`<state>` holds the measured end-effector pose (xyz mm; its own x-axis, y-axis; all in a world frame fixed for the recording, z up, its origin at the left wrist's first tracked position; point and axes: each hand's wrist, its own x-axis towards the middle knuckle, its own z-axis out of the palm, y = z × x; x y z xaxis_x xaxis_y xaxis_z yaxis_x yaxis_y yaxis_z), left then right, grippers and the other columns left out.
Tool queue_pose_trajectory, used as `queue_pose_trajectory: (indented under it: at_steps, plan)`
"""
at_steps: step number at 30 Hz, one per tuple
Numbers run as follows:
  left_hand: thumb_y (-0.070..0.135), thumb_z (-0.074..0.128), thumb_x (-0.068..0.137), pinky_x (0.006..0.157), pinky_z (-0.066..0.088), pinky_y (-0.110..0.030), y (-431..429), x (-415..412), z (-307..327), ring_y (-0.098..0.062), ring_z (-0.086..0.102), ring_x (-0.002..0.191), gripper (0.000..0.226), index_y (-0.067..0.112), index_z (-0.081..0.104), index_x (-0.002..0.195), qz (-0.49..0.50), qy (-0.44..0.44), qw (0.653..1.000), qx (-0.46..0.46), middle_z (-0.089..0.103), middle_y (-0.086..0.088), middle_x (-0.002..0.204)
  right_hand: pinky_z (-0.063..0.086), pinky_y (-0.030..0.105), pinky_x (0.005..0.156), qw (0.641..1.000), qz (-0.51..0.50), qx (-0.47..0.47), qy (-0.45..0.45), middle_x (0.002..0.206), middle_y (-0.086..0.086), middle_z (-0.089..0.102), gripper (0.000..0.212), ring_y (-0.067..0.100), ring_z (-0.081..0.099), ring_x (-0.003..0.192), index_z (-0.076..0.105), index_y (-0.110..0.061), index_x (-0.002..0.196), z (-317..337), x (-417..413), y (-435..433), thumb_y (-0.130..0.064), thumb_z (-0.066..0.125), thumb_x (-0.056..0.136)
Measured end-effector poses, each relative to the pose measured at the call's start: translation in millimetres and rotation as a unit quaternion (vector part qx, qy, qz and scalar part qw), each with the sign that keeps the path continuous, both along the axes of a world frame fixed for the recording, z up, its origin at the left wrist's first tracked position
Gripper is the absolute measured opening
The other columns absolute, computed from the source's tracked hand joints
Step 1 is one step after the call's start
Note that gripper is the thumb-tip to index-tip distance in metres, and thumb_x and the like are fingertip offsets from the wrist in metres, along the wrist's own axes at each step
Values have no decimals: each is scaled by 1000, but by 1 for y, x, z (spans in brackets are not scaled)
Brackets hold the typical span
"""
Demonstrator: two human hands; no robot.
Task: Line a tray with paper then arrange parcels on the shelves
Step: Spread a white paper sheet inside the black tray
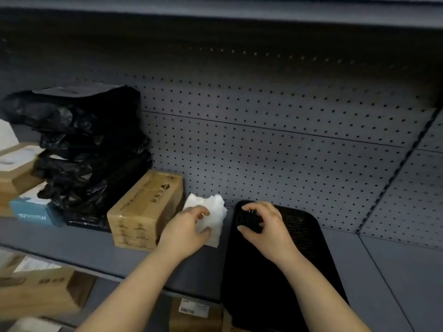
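Black tray (268, 295), flat, rounded corners, mesh pattern showing at its far end. It lies on the grey shelf (72, 243), long axis running front to back: far end near the pegboard (287, 140), near end overhanging the shelf's front edge. Crumpled white paper (217, 212) just left of the tray, between it and a brown cardboard box (143, 209). Left hand (184, 232) grips the paper, fingers curled round it. Right hand (266, 226) sits over the tray's far end, fingers bent, tips on the mesh; can't tell if it actually grips anything. Black plastic-wrapped parcels (91, 144) stacked left of the box.
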<state>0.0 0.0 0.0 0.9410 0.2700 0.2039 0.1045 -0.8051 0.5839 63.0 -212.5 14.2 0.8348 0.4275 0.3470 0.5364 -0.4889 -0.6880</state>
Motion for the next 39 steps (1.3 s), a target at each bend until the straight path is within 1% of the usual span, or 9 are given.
queue_pose_trajectory:
  at_steps: [4, 8, 13, 21, 27, 31, 34, 36, 39]
  plan:
    - [49, 70, 75, 101, 46, -29, 2, 20, -21, -14, 54, 121, 55, 32, 60, 126, -39, 93, 994, 40, 59, 7, 131, 43, 32, 103, 1000, -7, -5, -10, 118, -17, 53, 39, 4, 40, 116, 61, -33, 116, -2, 8, 1, -26, 76, 81]
    - [53, 67, 75, 97, 47, -29, 6, 39, -34, -15, 57, 116, 49, 38, 63, 121, -40, 122, 990, 55, 63, 8, 124, 43, 34, 105, 1000, -13, 9, 10, 118, -18, 53, 38, 5, 41, 119, 62, -33, 115, -7, 15, 0, -23, 76, 82]
    - [46, 62, 84, 86, 52, -31, 11, 51, -42, -16, 64, 104, 29, 36, 70, 110, -47, 103, 989, 99, 71, 9, 108, 42, 31, 106, 1000, -21, 11, 17, 117, -18, 53, 36, 0, 40, 116, 62, -32, 115, -10, 22, 0, -21, 75, 83]
    - [42, 52, 94, 68, 51, -30, 13, 60, -28, -16, 64, 79, 25, 25, 70, 93, -45, 56, 994, 88, 69, 2, 82, 42, 25, 102, 1000, -15, -10, 14, 114, -23, 50, 34, 4, 43, 117, 63, -33, 113, -9, 30, 7, -22, 75, 83]
    - [35, 57, 94, 58, 44, -34, 1, 69, 34, -15, 59, 65, 21, 24, 63, 78, -65, -28, 996, 55, 61, 3, 66, 40, 18, 98, 1000, -22, -8, 2, 112, -24, 52, 32, 4, 44, 115, 62, -36, 110, 2, 35, 4, -24, 74, 83]
    - [34, 60, 92, 52, 32, -31, -23, 84, 71, -10, 46, 53, 37, 30, 44, 58, -90, -91, 991, 29, 47, 4, 54, 38, 9, 88, 998, -47, 33, -1, 101, -26, 53, 29, -2, 49, 102, 61, -43, 98, 16, 40, -5, -23, 75, 83]
    - [35, 62, 91, 51, 34, -28, -52, 92, 84, -7, 48, 55, 30, 35, 53, 62, -111, -108, 988, 5, 52, 9, 56, 43, 7, 79, 994, -62, 86, 8, 100, -16, 59, 34, -4, 55, 95, 59, -45, 94, 25, 46, -18, -17, 75, 82]
    - [35, 63, 90, 57, 44, -31, -73, 97, 86, -9, 56, 62, 16, 32, 67, 76, -127, -106, 986, -14, 62, 8, 64, 47, 10, 79, 992, -74, 101, 28, 104, -14, 60, 32, -1, 57, 91, 61, -39, 101, 28, 51, -31, -18, 76, 82]
    - [34, 68, 88, 67, 53, -31, -106, 104, 85, -8, 66, 75, 12, 26, 77, 90, -145, -122, 979, -75, 73, 9, 79, 51, 17, 78, 990, -73, 112, 43, 106, -9, 63, 31, 7, 61, 90, 61, -31, 106, 36, 57, -54, -19, 76, 81]
